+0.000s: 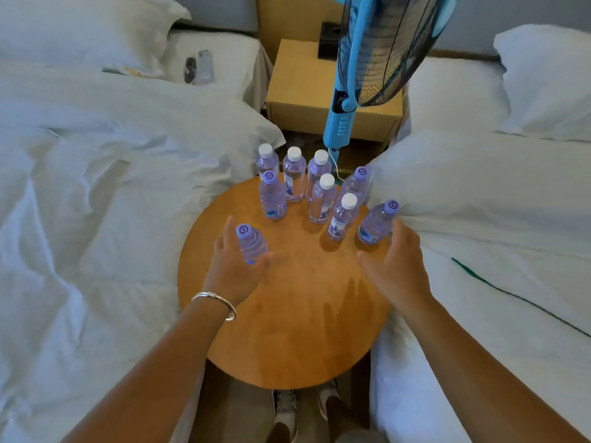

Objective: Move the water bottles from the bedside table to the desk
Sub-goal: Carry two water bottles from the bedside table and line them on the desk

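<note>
Several small clear water bottles stand on a round wooden table [287, 330], some with white caps, some with purple caps. My left hand [233, 270] reaches around the nearest purple-capped bottle [251, 244] at the table's left side. Its fingers are straight on the bottle's left and the thumb is out on its right, and no closed grip shows. My right hand [395, 266] is spread beside another purple-capped bottle [377, 223] at the right edge, fingers just behind it and thumb apart. The other bottles [321, 199] cluster at the far side of the table.
White beds [96, 187] with rumpled duvets press close on both sides of the table. A blue standing fan [345, 100] rises just behind the bottles, in front of a wooden nightstand [303, 91]. My shoes [287, 410] show on the floor below the table's near edge.
</note>
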